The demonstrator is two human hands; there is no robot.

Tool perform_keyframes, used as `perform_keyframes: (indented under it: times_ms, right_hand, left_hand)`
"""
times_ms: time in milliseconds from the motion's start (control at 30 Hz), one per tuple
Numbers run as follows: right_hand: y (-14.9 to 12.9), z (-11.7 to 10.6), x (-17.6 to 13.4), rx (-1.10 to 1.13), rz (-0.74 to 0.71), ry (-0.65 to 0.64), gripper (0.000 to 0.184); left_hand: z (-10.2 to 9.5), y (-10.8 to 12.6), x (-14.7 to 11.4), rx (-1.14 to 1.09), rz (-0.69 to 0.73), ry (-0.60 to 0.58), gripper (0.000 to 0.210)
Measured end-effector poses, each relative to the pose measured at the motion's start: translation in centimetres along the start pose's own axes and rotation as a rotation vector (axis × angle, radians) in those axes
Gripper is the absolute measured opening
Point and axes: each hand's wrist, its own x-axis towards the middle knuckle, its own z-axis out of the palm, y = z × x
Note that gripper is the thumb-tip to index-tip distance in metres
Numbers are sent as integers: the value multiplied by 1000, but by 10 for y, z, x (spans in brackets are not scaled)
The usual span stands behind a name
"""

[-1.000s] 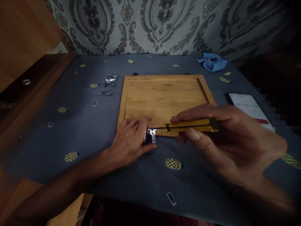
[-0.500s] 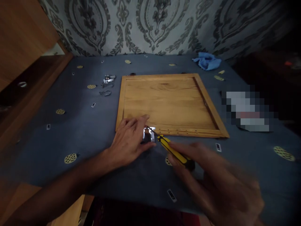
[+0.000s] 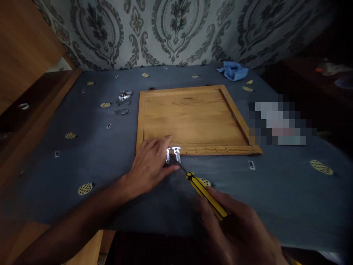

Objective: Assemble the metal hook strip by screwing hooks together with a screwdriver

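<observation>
A square wooden panel [image 3: 190, 117] with a raised frame lies flat on the blue patterned tablecloth [image 3: 82, 154]. A shiny metal hinge [image 3: 173, 156] sits against the panel's near edge, left of middle. My left hand [image 3: 151, 165] presses on the hinge and holds it there. My right hand [image 3: 239, 235] grips a yellow and black screwdriver [image 3: 205, 193] low in view. The screwdriver's thin shaft slants up and left, and its tip meets the hinge. A row of small holes runs along the panel's near rail.
Loose metal hinge parts [image 3: 123, 101] lie left of the panel's far corner. A crumpled blue cloth [image 3: 231, 70] rests at the back right. A blurred-out flat object [image 3: 278, 123] lies right of the panel. Wooden furniture [image 3: 24, 55] stands at the left.
My right hand has swung the screwdriver from lying level over the panel's near edge down toward me, now slanting up-left into the hinge. My left hand has stayed on the hinge.
</observation>
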Motion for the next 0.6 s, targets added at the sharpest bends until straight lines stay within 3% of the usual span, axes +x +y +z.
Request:
perform_keyframes:
  times_ms: [100, 267, 367, 500, 600]
  right_hand:
    - [-4, 8, -10, 7, 146, 26, 25]
    - [-13, 6, -2, 332, 494, -321, 35]
    - [-15, -2, 8, 542, 669, -540, 59]
    - [-13, -10, 11, 529, 788, -888, 50]
    - [-11, -8, 10, 497, 779, -939, 52]
  left_hand:
    - [0, -1, 0, 7, 12, -11, 72]
    - [-2, -1, -1, 7, 2, -38, 68]
    - [0, 0, -1, 15, -17, -40, 67]
    - [2, 1, 0, 26, -40, -37, 68]
    - [2, 3, 1, 32, -51, -32, 68]
